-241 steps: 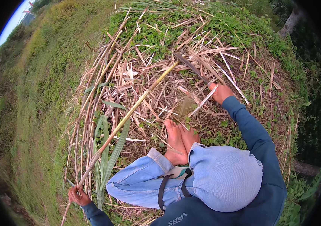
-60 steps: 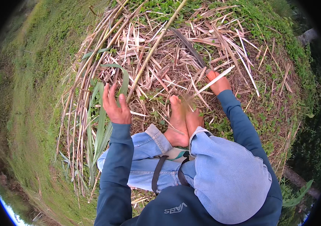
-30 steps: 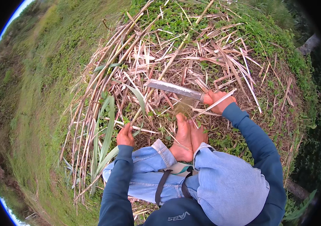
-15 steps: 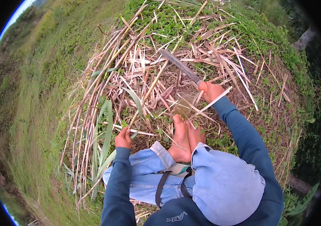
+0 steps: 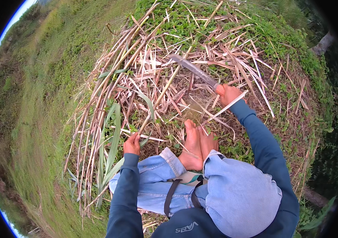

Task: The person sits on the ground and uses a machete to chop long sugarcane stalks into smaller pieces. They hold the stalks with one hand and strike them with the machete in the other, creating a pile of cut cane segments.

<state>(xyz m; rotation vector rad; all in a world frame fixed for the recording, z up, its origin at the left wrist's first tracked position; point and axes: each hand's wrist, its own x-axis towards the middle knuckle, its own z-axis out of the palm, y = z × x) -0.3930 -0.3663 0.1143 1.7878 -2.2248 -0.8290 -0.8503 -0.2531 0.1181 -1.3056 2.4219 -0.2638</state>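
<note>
Machete (image 5: 196, 72) in the right hand (image 5: 227, 94), its fingers wrapped around the handle, blade slanting up and left across a slender cane stalk (image 5: 164, 93). From my distant post I cannot tell whether steel touches cane. The left hand (image 5: 132, 144) is closed on the stalk lower down, beside the bent left knee, and the two hands are well apart. The stalk runs diagonally, away and to the right, over the littered ground in front of the person.

My main worry is the blade glancing off the stalk's rounded side: it could skid down toward the left hand, or drop toward the bare feet (image 5: 196, 144), which sit unprotected just below. A loose left grip might let the cane roll under the edge. I also judge that the limp leaf beside the stalk could snag the stroke.

As for textures, the blade is grey, long and flat, softened by blur. The cane looks straight, smooth and yellow-green. Dry strips (image 5: 150, 63), flat, pale and splintery, cover the brown earth. At left lies a bundle of long stalks (image 5: 93, 119), tan and gently curved by the lens, beside broad ribbed green leaves (image 5: 114, 139). Faded, ribbed-looking denim (image 5: 240, 190) covers the folded legs; the sleeves (image 5: 270, 146) are soft dark teal.
</note>
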